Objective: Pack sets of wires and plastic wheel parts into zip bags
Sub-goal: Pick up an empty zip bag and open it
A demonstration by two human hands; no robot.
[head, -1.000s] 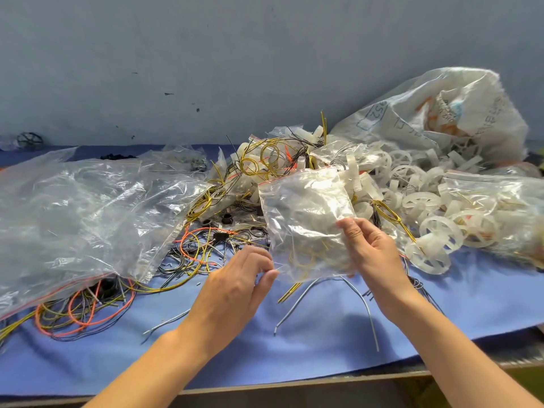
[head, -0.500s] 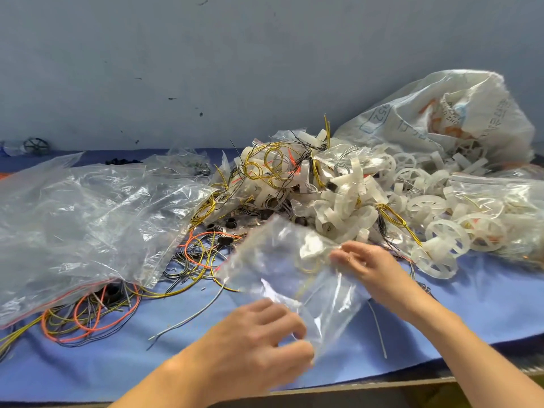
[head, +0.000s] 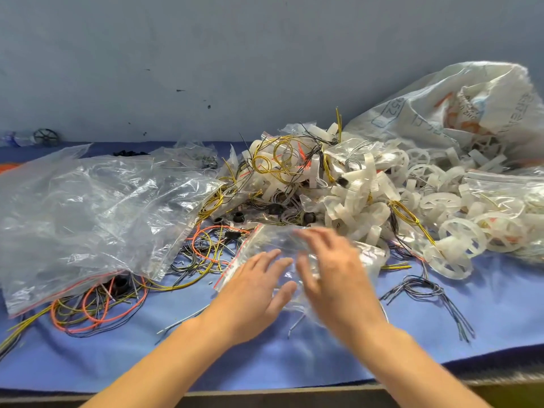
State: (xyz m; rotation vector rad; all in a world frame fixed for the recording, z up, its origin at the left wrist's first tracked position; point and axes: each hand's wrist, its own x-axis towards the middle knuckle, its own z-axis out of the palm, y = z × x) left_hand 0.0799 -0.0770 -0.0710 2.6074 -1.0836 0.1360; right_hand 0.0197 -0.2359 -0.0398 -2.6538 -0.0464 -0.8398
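Zip bag lies flat under both my spread hands, its red seal running away leftward, nearer my left hand than my right hand.

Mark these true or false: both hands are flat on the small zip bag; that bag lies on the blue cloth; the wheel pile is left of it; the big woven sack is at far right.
1. Both hands, left hand and right hand, spread over the small zip bag: true.
2. The bag lies on the blue cloth: true.
3. The wheel pile is left of it: false; it is behind and to the right.
4. The woven sack is at far right: true.
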